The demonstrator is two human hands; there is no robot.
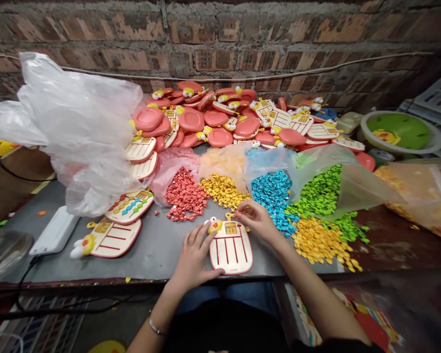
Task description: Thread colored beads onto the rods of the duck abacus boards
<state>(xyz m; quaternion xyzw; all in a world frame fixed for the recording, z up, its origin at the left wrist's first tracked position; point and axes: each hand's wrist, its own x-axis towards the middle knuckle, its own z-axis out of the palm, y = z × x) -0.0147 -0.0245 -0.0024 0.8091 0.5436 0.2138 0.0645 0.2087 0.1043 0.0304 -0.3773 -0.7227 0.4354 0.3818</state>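
My left fingers (pixel 205 236) are spread and slightly curved, open and gripping nothing, their tips resting on the duck-shaped head and upper left edge of a cream plastic counting board (pixel 231 256). The left hand (pixel 193 260) sits palm down, with the forearm rising from the lower edge of the view and a thin bracelet (pixel 154 326) around the wrist. My right fingers (pixel 244 208) curl together just past the board's top right corner, close above a few loose yellow pieces (pixel 230 215); I cannot tell whether they pinch one. The right hand (pixel 259 220) bends down at the wrist, its forearm reaching in from the lower right.

The board lies flat on the grey table (pixel 158 260), directly in front of me. Just beyond my hands, small plastic pieces spill from open bags in separate heaps: red (pixel 184 195), yellow (pixel 224 190), blue (pixel 270 196) and green (pixel 318 193), with a golden heap (pixel 316 242) lying nearer on the right. To my left lie two more boards, one plain (pixel 112 239) and one with coloured pieces set in its rows (pixel 129 206). Farther back, a large pile of salmon-red boards (pixel 191 120) sits before a brick wall (pixel 206 39), beside a crumpled clear plastic bag (pixel 73 132), and a green basin (pixel 399 131) stands to the right.
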